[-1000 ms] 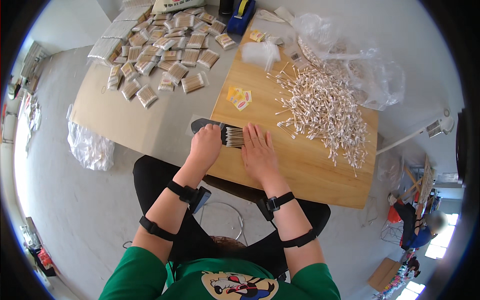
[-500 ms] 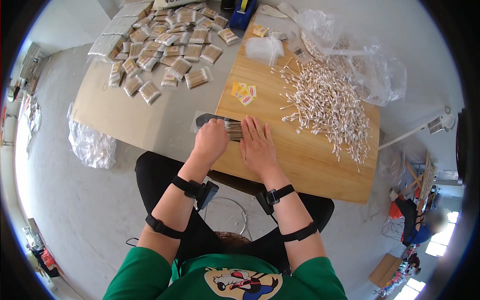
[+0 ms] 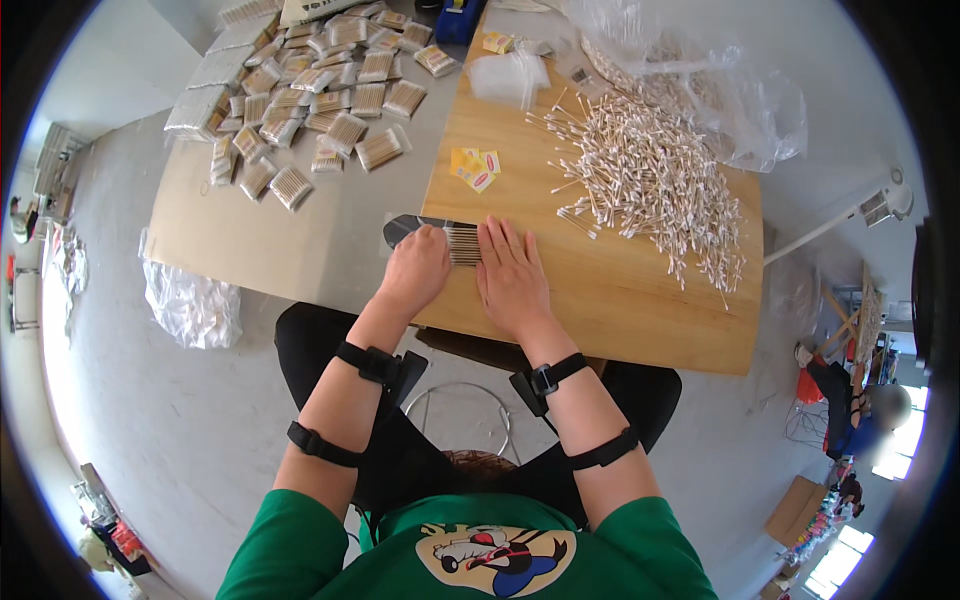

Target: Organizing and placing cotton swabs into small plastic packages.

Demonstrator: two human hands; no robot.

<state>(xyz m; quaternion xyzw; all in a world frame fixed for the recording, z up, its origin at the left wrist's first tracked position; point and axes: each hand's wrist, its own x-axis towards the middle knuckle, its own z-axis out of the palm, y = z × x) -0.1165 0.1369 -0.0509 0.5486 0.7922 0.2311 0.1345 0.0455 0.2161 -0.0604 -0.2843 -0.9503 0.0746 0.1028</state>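
Pressing together since a second ago, the left hand and right hand now squeeze a small row of wooden cotton swabs between them on the wooden surface; the left fingers curl, the right lie flat, and the loose swab heap sits at two o'clock.

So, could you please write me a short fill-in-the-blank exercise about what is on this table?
1. Both hands press a bundle of cotton swabs on the ____ board.
2. The loose swab pile lies to the person's ____.
3. The filled packets lie to the person's ____.
4. The person's shirt is ____.

Missing words: wooden; right; left; green
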